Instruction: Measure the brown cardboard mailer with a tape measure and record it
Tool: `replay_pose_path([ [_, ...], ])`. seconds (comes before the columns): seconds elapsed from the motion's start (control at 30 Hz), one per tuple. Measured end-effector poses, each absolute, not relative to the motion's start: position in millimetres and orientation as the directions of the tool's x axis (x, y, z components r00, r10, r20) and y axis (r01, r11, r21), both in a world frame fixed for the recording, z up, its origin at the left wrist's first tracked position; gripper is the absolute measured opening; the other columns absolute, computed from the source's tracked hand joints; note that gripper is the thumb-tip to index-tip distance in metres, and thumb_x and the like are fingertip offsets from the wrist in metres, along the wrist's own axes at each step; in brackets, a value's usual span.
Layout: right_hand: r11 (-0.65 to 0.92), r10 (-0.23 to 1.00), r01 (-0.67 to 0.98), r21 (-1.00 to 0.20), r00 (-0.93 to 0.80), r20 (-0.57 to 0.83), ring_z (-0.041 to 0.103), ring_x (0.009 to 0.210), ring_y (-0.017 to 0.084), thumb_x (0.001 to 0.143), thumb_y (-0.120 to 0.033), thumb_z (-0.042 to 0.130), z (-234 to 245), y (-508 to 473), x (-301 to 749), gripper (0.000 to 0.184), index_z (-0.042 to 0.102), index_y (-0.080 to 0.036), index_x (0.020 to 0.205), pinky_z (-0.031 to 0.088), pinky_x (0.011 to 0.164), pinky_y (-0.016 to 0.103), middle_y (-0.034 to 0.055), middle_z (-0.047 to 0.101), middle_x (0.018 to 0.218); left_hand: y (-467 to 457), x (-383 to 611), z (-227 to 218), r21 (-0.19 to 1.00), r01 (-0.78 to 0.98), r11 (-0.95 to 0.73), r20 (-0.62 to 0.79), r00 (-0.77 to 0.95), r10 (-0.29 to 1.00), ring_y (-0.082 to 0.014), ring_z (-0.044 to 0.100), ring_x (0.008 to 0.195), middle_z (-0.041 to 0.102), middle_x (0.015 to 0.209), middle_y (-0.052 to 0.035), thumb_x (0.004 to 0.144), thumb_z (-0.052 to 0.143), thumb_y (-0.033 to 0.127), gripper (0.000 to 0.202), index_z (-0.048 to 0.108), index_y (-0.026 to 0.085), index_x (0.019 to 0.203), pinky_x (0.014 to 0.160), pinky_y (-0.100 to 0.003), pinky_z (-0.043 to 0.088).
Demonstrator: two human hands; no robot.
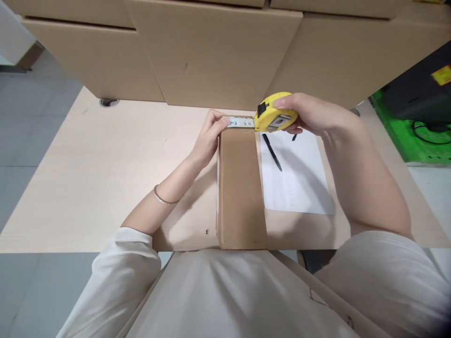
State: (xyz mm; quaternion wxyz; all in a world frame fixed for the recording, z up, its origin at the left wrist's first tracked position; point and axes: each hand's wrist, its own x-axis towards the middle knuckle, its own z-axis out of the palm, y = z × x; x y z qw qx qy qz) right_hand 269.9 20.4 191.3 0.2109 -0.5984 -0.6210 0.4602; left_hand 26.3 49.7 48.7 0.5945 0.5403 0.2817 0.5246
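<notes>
A long brown cardboard box [241,188] lies on the table in front of me, its near end at the table's front edge. Across its far end runs the short pulled-out blade of a yellow tape measure [276,112]. My left hand [210,134] pinches the blade's free end against the box's left far corner, thumb on top. My right hand [306,112] grips the tape measure's case just past the box's right side, thumb on the upper face. Numbers show on the blade between them.
Right of the box, a printed white sheet [299,183] lies on the table [105,188], with a black pen [272,152] on it. Large cardboard boxes [218,56] stand along the back. A green crate [391,126] and a black case [419,89] are at the far right.
</notes>
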Motion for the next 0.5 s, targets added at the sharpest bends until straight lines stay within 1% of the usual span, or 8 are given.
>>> replay_pose_path([
  [0.07,-0.104,0.942,0.557,-0.824,-0.211,-0.261,0.039,0.061,0.015,0.107,-0.037,0.062,194.9,14.4,269.4,0.026,0.068,-0.021,0.088,0.03,0.049,0.03,0.0062,0.057,0.082,48.2,26.5,51.0,0.946,-0.289,-0.148,0.23,0.273,0.934,-0.0227,0.064,0.105,0.055,0.102,-0.0013,0.093,0.079,0.077,0.058,0.054,0.025,0.096,0.101,-0.04,0.054],
  [0.13,-0.049,0.951,0.587,-0.808,-0.22,-0.217,0.046,0.068,0.016,0.104,-0.035,0.065,200.5,8.4,267.5,0.018,0.072,-0.022,0.093,0.034,0.052,0.03,0.0072,0.062,0.091,45.1,25.6,53.8,0.956,-0.254,-0.15,0.217,0.26,0.941,-0.0241,0.065,0.109,0.056,0.104,-0.0018,0.09,0.077,0.085,0.064,0.056,0.025,0.098,0.106,-0.042,0.054],
  [0.2,0.003,0.957,0.593,-0.805,-0.235,-0.17,0.05,0.072,0.018,0.102,-0.037,0.068,206.4,3.6,264.5,0.015,0.075,-0.024,0.101,0.037,0.053,0.03,0.0075,0.064,0.095,41.1,22.9,55.5,0.961,-0.229,-0.156,0.219,0.282,0.934,-0.028,0.065,0.121,0.059,0.112,-0.0032,0.086,0.074,0.091,0.069,0.06,0.026,0.106,0.113,-0.047,0.053],
  [0.23,0.021,0.958,0.588,-0.808,-0.243,-0.153,0.052,0.073,0.019,0.101,-0.04,0.069,208.7,1.9,262.7,0.017,0.075,-0.025,0.103,0.038,0.053,0.031,0.0076,0.064,0.094,39.2,20.8,55.6,0.961,-0.219,-0.168,0.23,0.302,0.925,-0.0307,0.064,0.129,0.061,0.119,-0.0041,0.083,0.077,0.092,0.072,0.062,0.028,0.113,0.118,-0.049,0.052],
  [0.3,0.037,0.956,0.579,-0.815,-0.257,-0.139,0.055,0.074,0.021,0.099,-0.048,0.074,210.4,0.5,259.3,0.023,0.075,-0.026,0.105,0.042,0.054,0.032,0.0079,0.063,0.089,36.4,15.3,54.4,0.962,-0.196,-0.189,0.248,0.348,0.904,-0.0361,0.059,0.144,0.063,0.134,-0.0057,0.076,0.089,0.086,0.08,0.061,0.033,0.13,0.126,-0.054,0.048],
  [0.37,0.033,0.958,0.582,-0.813,-0.249,-0.14,0.058,0.076,0.023,0.097,-0.054,0.077,207.4,1.2,256.6,0.029,0.073,-0.027,0.106,0.046,0.055,0.033,0.0079,0.062,0.087,34.8,8.2,53.0,0.967,-0.173,-0.188,0.241,0.377,0.894,-0.0405,0.056,0.153,0.063,0.143,-0.0069,0.074,0.097,0.075,0.091,0.056,0.038,0.145,0.129,-0.057,0.047],
  [0.43,0.026,0.959,0.556,-0.831,-0.248,-0.136,0.058,0.076,0.023,0.095,-0.059,0.077,200.5,3.3,255.7,0.033,0.071,-0.028,0.105,0.047,0.054,0.032,0.0074,0.062,0.086,33.3,-0.5,54.3,0.974,-0.161,-0.157,0.21,0.393,0.895,-0.0434,0.055,0.156,0.065,0.145,-0.0075,0.078,0.098,0.069,0.092,0.054,0.041,0.153,0.13,-0.06,0.048],
  [0.5,0.031,0.957,0.473,-0.881,-0.268,-0.11,0.055,0.072,0.021,0.093,-0.06,0.076,191.8,5.4,257.0,0.034,0.07,-0.027,0.099,0.046,0.05,0.031,0.0073,0.064,0.088,30.2,-11.8,60.1,0.98,-0.153,-0.125,0.177,0.394,0.902,-0.0448,0.052,0.161,0.066,0.15,-0.0064,0.083,0.095,0.064,0.086,0.055,0.043,0.156,0.133,-0.062,0.046],
])
